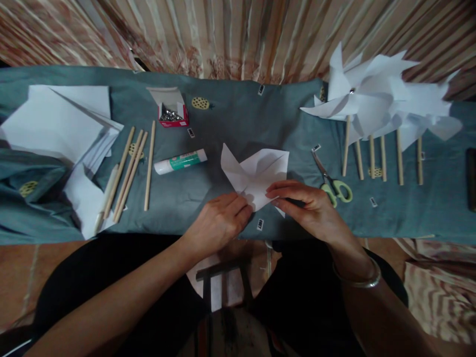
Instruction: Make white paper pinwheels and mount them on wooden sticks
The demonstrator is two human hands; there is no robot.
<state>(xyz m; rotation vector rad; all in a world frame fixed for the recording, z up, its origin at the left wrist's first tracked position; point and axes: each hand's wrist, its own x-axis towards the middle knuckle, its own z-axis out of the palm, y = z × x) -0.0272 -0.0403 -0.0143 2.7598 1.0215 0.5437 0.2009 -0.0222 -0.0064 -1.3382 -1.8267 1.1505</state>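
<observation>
A partly folded white paper pinwheel lies on the grey-blue cloth in front of me. My left hand rests at its lower left edge, fingers curled and pressing on the paper. My right hand pinches the paper's lower right flap between thumb and fingers. A silver bangle circles my right wrist.
A glue stick, several wooden sticks and a red box of pins lie to the left, beside a stack of white paper. Green-handled scissors sit right of my hands. Finished pinwheels on sticks lie at far right.
</observation>
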